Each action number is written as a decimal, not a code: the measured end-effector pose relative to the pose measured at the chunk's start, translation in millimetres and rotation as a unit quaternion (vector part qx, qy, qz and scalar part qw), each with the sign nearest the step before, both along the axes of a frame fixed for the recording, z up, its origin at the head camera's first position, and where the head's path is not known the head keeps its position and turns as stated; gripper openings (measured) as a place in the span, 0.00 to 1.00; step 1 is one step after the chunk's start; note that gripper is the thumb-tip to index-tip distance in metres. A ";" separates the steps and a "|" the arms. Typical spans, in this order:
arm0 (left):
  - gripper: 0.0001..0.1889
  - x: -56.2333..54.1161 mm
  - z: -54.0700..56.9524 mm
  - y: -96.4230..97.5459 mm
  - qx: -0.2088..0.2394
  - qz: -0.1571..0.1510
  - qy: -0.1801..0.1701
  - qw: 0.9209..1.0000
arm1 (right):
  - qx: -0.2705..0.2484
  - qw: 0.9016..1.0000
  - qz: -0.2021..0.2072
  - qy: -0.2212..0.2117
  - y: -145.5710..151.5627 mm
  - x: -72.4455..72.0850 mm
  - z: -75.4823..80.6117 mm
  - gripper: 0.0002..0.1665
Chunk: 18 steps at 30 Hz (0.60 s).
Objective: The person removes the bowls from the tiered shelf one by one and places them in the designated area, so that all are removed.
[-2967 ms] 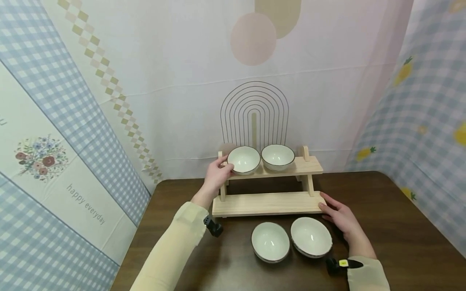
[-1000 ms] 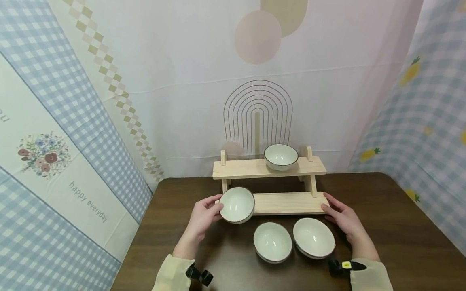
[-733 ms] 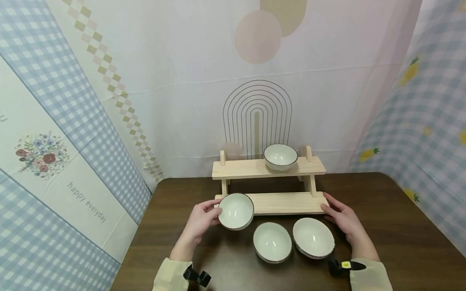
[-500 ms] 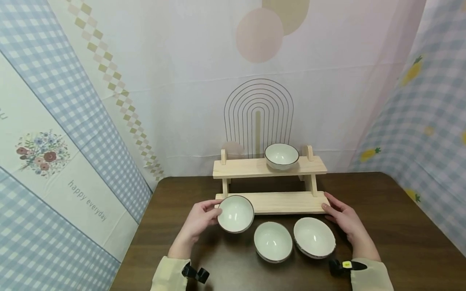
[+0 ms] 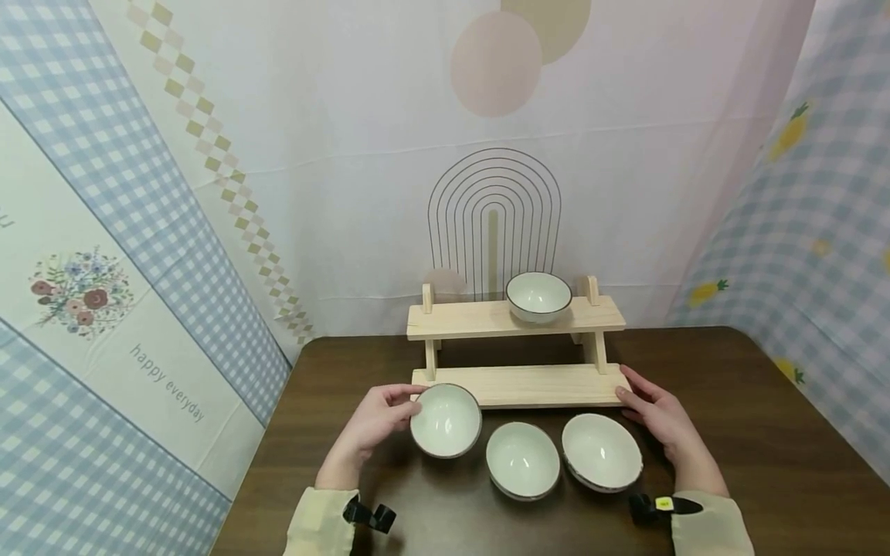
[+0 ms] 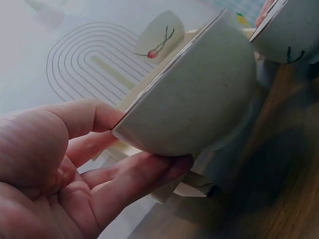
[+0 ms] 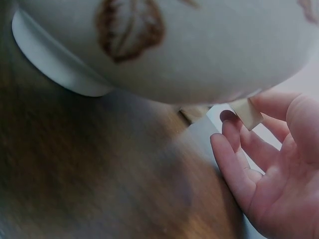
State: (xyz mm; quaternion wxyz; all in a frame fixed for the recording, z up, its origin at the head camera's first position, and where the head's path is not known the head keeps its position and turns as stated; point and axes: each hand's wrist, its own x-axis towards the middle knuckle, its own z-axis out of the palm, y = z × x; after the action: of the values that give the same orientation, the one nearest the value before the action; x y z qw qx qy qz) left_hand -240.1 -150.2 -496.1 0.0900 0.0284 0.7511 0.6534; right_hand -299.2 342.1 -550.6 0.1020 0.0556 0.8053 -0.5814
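1. Head view: you hold the left bowl [image 5: 446,421] in your left hand [image 5: 375,425], in front of the left end of the lower shelf [image 5: 549,384], while your right hand [image 5: 660,421] grips that shelf's right end.
2. The step in hand looks like handling this one bowl beside the rack [image 5: 599,351] with your left hand, the right hand seeming to steady the wood.
3. The next move, I judge, calls for levelling the bowl, giving the shelf edge and the middle bowl [image 5: 523,461] room, and loosening your hold only once the foot is fully supported.
4. Your left fingers [image 6: 134,181] are narrow on the bowl: thumb at the rim, others beneath the wall. It seems lifted off the surface [image 5: 779,432]; whether it touches the shelf you cannot tell.
5. Your right fingers [image 7: 227,162] close round the shelf end. The right bowl [image 5: 602,453] is near that hand, apart from it.
6. Middle and right bowls sit side by side on the surface before the rack; the upper bowl [image 5: 538,297] stands on the upper shelf [image 5: 466,318], right of its middle.
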 end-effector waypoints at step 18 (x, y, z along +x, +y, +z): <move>0.16 -0.6 -2.4 -9.8 -0.087 -0.086 0.010 0.992 | -0.001 1.000 0.002 -0.003 -0.2 -0.9 0.6 0.50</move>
State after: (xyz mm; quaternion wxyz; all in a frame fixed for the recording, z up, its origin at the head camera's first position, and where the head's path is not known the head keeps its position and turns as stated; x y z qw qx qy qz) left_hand -240.6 -160.0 -498.4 0.1401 0.0916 0.8010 0.5748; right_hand -300.1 341.9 -550.0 0.1051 0.0556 0.8043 -0.5822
